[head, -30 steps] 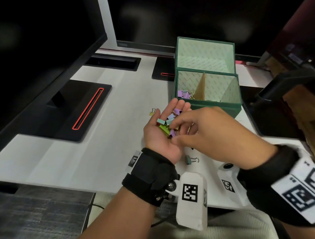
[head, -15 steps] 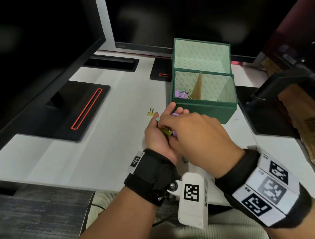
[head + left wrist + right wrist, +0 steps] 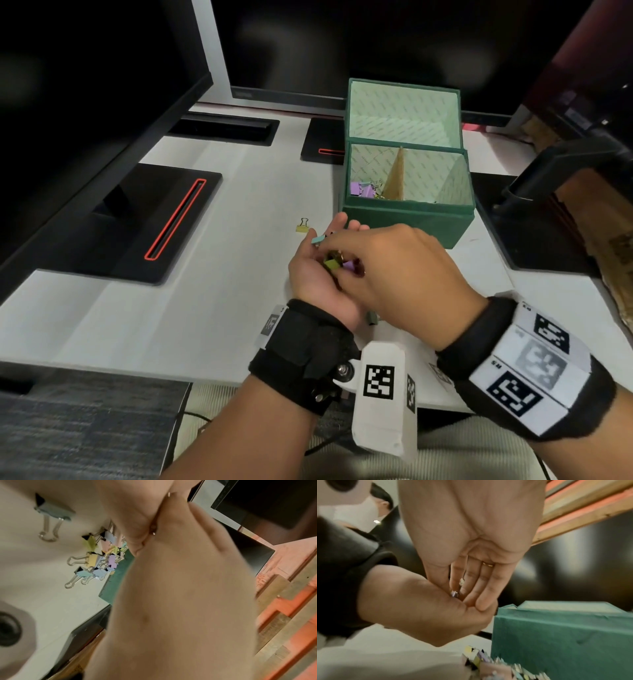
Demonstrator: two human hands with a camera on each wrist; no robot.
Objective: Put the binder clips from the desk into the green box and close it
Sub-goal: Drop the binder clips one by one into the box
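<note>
Desk white, monitors behind | left hand cups clips | right hand fingers pinching them

White desk: dark monitor at 10 o'clock on black red-lined base; black stand at 3 o'clock.

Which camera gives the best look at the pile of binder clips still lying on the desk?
The left wrist view: the pile of binder clips lies in plain sight beside the green box. The right wrist view catches only a blurred edge of it. In the head view the hands hide it.
</note>
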